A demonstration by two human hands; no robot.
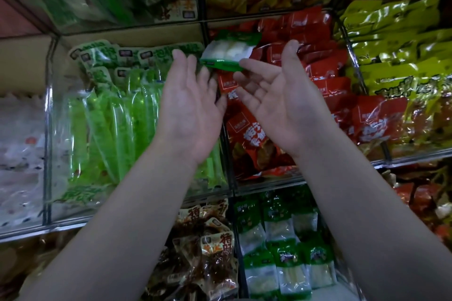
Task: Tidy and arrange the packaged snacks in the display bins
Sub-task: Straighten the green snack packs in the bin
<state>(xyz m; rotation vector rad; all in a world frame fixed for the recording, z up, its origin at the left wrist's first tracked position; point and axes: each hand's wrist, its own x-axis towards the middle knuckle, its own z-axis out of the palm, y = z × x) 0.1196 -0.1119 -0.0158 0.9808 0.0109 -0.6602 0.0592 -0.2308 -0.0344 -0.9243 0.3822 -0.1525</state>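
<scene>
A green-and-white snack packet (230, 52), tilted, shows just above the red packets (325, 73).

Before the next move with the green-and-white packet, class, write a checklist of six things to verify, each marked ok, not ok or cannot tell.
1. Left hand free: ok, open, palm up.
2. Right hand free: ok, open, palm up.
3. Green-and-white packet gripped: not ok, no finger curls round it.
4. Packet touching either hand: cannot tell.
5. Packet with its own kind: not ok, it is over the red packets.
6. Matching packets in view: ok, one row down.
</scene>
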